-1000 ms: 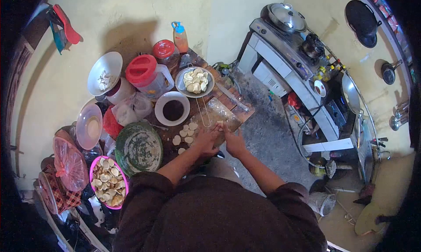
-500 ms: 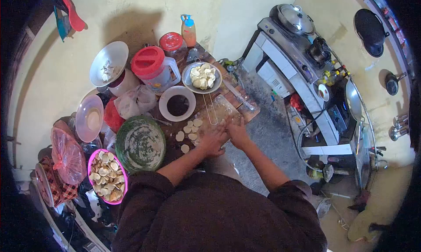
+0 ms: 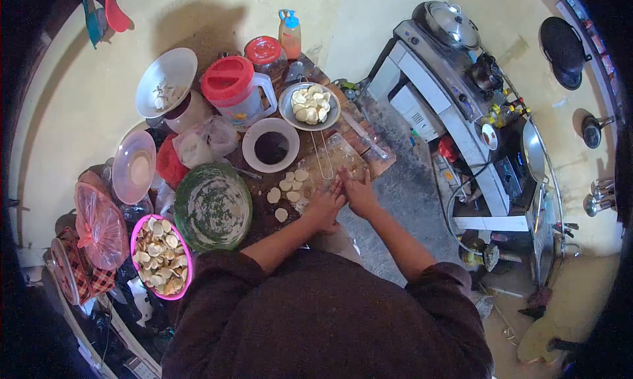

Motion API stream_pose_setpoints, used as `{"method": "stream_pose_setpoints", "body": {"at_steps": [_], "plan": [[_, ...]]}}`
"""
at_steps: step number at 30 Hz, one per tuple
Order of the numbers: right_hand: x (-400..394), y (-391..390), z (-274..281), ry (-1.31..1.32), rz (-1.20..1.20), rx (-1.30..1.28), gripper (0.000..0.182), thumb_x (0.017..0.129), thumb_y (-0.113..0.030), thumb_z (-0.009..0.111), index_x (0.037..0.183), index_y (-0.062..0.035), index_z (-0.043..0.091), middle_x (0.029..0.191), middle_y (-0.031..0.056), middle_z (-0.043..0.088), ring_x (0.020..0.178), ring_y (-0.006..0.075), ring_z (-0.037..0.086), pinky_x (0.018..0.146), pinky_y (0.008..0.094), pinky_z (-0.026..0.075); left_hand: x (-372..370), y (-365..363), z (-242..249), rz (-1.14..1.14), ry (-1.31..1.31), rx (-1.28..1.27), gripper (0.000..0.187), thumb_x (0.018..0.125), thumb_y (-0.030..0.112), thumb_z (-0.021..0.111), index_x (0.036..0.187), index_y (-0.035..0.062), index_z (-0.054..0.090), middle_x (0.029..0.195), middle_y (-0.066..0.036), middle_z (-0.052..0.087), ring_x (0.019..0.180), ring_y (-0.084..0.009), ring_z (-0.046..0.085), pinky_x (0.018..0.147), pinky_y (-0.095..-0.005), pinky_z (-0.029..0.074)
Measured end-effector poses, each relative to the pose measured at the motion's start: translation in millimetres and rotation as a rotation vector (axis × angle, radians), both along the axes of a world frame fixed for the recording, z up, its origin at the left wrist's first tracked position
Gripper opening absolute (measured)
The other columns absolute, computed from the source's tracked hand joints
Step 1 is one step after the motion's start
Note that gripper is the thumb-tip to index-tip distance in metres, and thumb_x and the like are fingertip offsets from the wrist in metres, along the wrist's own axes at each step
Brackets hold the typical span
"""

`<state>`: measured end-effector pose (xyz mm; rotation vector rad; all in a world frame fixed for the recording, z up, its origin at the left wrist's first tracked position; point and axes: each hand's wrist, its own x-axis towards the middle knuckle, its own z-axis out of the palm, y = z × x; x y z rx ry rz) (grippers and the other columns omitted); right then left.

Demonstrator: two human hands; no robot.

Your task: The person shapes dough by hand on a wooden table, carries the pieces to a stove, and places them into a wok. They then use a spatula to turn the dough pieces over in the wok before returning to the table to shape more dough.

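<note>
My left hand (image 3: 324,208) lies low over the floury board (image 3: 339,148), fingers stretched out. Close against it, my right hand (image 3: 360,195) also rests on the board with extended fingers. Whatever lies beneath the palms is hidden. Just left of my left hand are several small pale flat rounds (image 3: 289,185), like dough discs. Beyond the hands, a wire-handled strainer (image 3: 321,149) holds more pale rounds in its basket. A knife (image 3: 364,134) lies at the board's far right side. A white bowl (image 3: 248,147) with dark contents stands to the left.
A green floury tray (image 3: 213,207) and a pink-rimmed basket (image 3: 134,244) of pale pieces are on the left. Behind stand a red-lidded pitcher (image 3: 229,92), a red-lidded jar (image 3: 265,51) and a blue-topped bottle (image 3: 290,36). A stove (image 3: 428,62) is at the right.
The whole view has shifted slightly, so the table things sit higher in it. My hands stay together on the board, with the left fingers a little more spread.
</note>
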<state>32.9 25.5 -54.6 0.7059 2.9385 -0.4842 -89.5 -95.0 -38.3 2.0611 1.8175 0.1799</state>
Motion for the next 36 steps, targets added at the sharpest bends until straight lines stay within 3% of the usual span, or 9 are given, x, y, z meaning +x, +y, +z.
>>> {"method": "stream_pose_setpoints", "body": {"at_steps": [6,9,13,16,22,24,27,30,36], "plan": [[0,-3,12,-0.310,-0.158,-0.181,0.073,0.084,-0.007,0.044,0.143,-0.0015,0.001,0.144,0.0101,0.031,0.122,0.0287,0.045,0.103,0.0647,0.008,-2,11,3,0.057,-0.010,0.028,0.090,0.061,0.037,0.070,0.132,-0.0019,0.031,0.147,-0.023,0.015,0.139,-0.0319,0.011,0.105,-0.0614,0.012],[14,-16,-17,0.138,0.026,0.328,0.078,0.082,-0.008,0.046,0.143,-0.0015,-0.001,0.142,0.0136,0.034,0.116,0.0321,0.050,0.103,0.0655,0.009,-2,9,-5,0.019,0.053,0.016,0.085,0.061,0.034,0.069,0.129,-0.0021,0.034,0.147,-0.023,0.015,0.138,-0.0317,0.015,0.105,-0.0593,0.017],[4,2,11,-0.066,-0.112,-0.015,0.081,0.079,-0.005,0.047,0.143,-0.0016,-0.002,0.139,0.0185,0.037,0.123,0.0302,0.043,0.102,0.0655,0.010,-3,12,4,0.045,0.009,0.138,0.087,0.061,0.032,0.068,0.130,-0.0080,0.032,0.146,-0.026,0.016,0.135,-0.0307,0.025,0.104,-0.0561,0.021],[-3,-16,31,-0.276,-0.161,-0.147,0.082,0.077,-0.004,0.050,0.143,-0.0001,0.002,0.143,0.0170,0.030,0.131,0.0264,0.034,0.102,0.0653,0.011,-12,23,21,0.201,-0.169,-0.209,0.079,0.067,0.025,0.061,0.131,-0.0090,0.030,0.141,-0.028,0.027,0.130,-0.0343,0.032,0.101,-0.0520,0.028],[21,-46,-11,-0.034,-0.103,0.155,0.081,0.074,-0.007,0.056,0.141,0.0028,0.011,0.144,0.0156,0.030,0.130,0.0253,0.036,0.102,0.0638,0.016,-15,19,-23,0.063,-0.009,0.571,0.067,0.074,0.018,0.054,0.131,-0.0082,0.030,0.119,-0.028,0.051,0.108,-0.0410,0.052,0.092,-0.0470,0.040],[11,-42,20,-0.094,-0.150,0.016,0.077,0.076,-0.006,0.054,0.141,0.0027,0.013,0.144,0.0154,0.029,0.130,0.0249,0.035,0.102,0.0634,0.017,-17,29,0,0.154,-0.155,-0.003,0.067,0.074,0.016,0.054,0.133,-0.0034,0.030,0.139,-0.021,0.035,0.129,-0.0314,0.034,0.106,-0.0539,0.019],[7,-34,31,-0.188,-0.202,-0.075,0.074,0.078,-0.005,0.050,0.141,0.0021,0.013,0.146,0.0144,0.027,0.132,0.0234,0.032,0.100,0.0616,0.021,-15,43,21,0.183,-0.270,-0.306,0.072,0.073,0.014,0.055,0.137,-0.0031,0.025,0.142,-0.020,0.030,0.131,-0.0300,0.032,0.107,-0.0477,0.024],[15,-38,-4,-0.045,-0.179,0.052,0.072,0.079,-0.004,0.048,0.141,0.0025,0.013,0.144,0.0156,0.030,0.129,0.0240,0.037,0.098,0.0598,0.025,-9,31,-25,0.098,-0.107,0.129,0.076,0.069,0.012,0.058,0.136,-0.0032,0.026,0.143,-0.020,0.029,0.133,-0.0291,0.030,0.106,-0.0433,0.028],[3,-22,33,-0.295,-0.277,-0.099,0.076,0.075,0.001,0.047,0.143,-0.0027,0.013,0.146,0.0139,0.027,0.128,0.0243,0.039,0.098,0.0525,0.027,-14,32,19,0.109,-0.099,-0.124,0.074,0.076,0.022,0.054,0.137,-0.0069,0.023,0.144,-0.021,0.025,0.131,-0.0319,0.032,0.103,-0.0460,0.028]]}}
